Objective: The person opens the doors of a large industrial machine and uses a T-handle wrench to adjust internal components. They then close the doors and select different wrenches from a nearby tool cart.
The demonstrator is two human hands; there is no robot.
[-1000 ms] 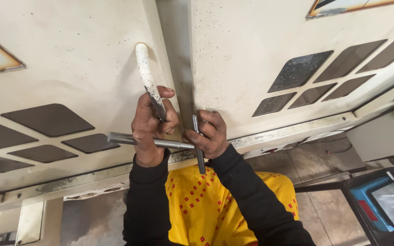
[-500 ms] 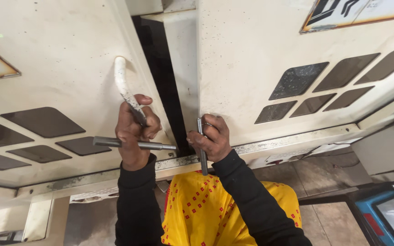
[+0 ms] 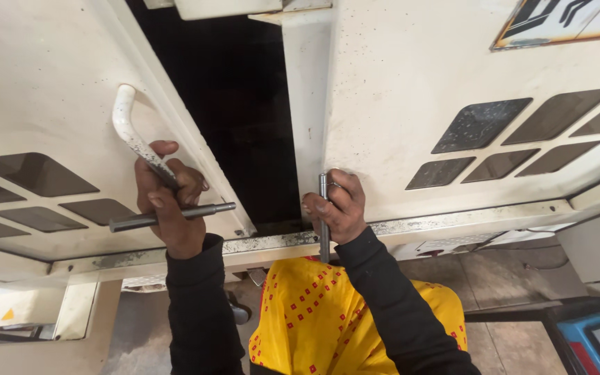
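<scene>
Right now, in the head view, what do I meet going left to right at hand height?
Left door → left hand on white handle → dark gap → right hand on metal rod → right door

Left hand (image 3: pixel 168 201) gripping white door handle (image 3: pixel 130 132) and steel rod (image 3: pixel 171 215), right hand (image 3: pixel 335 207) holding another rod (image 3: pixel 323 239)

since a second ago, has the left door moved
Yes. The left door has swung leftward, away from the right door; the dark gap between them is wider.

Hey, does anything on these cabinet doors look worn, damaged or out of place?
Yes. The white handle gripped by the left hand has chipped paint showing dark metal, and the bottom ledge below the right hand is scuffed and flaking.
</scene>
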